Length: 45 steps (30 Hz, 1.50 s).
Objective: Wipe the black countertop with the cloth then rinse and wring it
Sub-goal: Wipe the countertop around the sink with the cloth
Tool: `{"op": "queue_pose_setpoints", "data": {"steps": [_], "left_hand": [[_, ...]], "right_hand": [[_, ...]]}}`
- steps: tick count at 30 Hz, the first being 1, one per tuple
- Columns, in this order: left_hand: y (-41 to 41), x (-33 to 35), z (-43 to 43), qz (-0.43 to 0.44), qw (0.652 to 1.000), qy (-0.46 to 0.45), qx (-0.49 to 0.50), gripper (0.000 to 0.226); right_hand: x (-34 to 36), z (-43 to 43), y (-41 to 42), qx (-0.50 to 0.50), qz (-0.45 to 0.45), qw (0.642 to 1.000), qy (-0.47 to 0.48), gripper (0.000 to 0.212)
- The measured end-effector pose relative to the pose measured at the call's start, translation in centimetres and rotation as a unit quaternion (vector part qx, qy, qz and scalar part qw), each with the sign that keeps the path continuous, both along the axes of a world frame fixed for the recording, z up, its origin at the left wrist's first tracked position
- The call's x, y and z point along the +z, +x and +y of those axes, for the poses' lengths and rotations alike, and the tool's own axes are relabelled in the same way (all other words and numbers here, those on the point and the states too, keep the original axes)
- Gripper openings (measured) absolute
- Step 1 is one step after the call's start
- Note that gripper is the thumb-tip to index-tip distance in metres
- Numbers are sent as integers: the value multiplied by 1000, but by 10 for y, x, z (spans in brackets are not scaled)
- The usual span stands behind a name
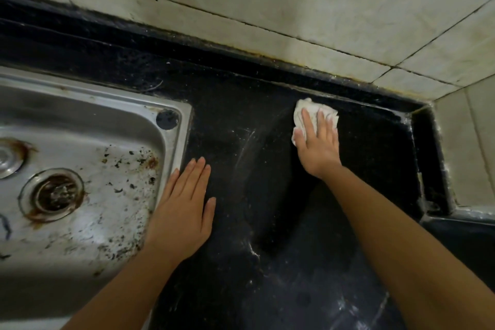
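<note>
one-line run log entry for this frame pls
phase: wiping | right hand: flat, presses cloth on black countertop | left hand: flat on black countertop beside sink | rinse, wring: not done

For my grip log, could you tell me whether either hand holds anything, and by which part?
Nothing is gripped: the right hand presses straight fingers onto the cloth; the left hand lies flat on the countertop.

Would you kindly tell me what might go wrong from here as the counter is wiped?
1. The white cloth is bunched small under the right hand, so the hand may drag bare on the black countertop and leave streaks.
2. The stainless sink is rust-stained and speckled with debris; rinsing there might soil the cloth again.
3. The left hand, flat by the sink rim, could slip on a wet surface.
</note>
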<state>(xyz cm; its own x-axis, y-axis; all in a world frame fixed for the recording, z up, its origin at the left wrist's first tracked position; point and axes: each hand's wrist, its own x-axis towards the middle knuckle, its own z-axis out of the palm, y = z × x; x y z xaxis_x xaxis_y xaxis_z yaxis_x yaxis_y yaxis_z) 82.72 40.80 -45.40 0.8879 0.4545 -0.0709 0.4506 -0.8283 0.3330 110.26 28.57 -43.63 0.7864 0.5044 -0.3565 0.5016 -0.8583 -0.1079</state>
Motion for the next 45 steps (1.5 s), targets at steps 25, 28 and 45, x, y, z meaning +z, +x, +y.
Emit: {"op": "queue_pose_setpoints", "data": {"steps": [25,28,45], "left_hand": [[3,0,-6,1,999,4,36,74],[4,-1,-6,-2,999,5,39,75],[5,-1,-6,-1,999,12,41,79]], "right_hand": [[7,-18,-4,86,-22,996,-10,59],[4,27,-1,-54,-4,999,2,57],[5,79,-73,347,45,936,45,54]]}}
